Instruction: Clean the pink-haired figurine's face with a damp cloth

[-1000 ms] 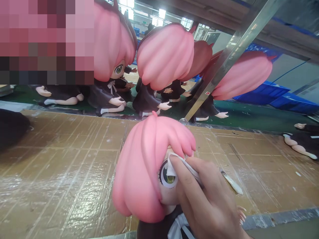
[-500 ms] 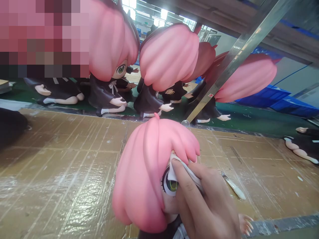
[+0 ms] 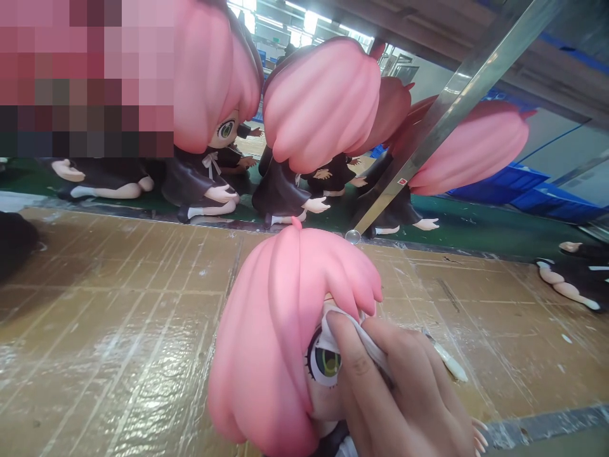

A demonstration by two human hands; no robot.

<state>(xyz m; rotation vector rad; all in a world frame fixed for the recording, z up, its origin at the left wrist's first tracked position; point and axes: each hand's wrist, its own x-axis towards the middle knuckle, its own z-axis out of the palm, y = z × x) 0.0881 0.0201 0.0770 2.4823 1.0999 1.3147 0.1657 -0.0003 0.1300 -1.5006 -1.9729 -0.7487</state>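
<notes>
Taped brown bench point(image 3: 118, 304), slanted steel post point(image 3: 457, 95) — bright ceiling lights point(image 3: 309, 22) beyond.

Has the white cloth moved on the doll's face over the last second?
Yes, slightly. Against the green eye, the white cloth under the right hand has slid up toward the pink fringe, uncovering more eye.

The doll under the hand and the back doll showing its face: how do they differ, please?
The near doll fills the foreground, a right hand pressing a cloth by its eye; the back doll sits on the green strip, untouched. The near doll's body barely shows; the back doll's dress and legs show. Both have pink hair.
</notes>
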